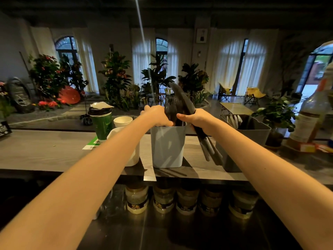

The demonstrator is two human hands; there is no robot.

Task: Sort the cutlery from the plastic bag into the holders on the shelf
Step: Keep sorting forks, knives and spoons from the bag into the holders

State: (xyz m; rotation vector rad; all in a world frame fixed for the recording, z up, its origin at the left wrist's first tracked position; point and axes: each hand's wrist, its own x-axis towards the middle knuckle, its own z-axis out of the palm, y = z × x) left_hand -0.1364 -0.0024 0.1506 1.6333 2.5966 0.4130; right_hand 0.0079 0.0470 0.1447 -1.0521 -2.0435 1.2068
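A row of jars (137,201) stands beneath the shelf (45,150). On the shelf, the pale blue holder (168,147) contains upright dark cutlery (171,109); the left hand (158,114) curls over its rim, grasp not discernible, while the right hand (196,120) is closed around a tilted bundle of dark utensils (210,148) beside it. A grey holder (255,130) stands further right, with plants (115,76) behind.

A single even tone is being shown by the pale blue plastic holder (168,147) at mid-shelf. Above it the black and dark grey plastic cutlery (182,103), and to the right the dark grey plastic holder (259,132), are being shown. Fine pale streaks are being carried along the grey wood-grain shelf (45,150). Left, a green paper cup with a black lid (101,127) is being flanked by a white round paper tub (123,121).
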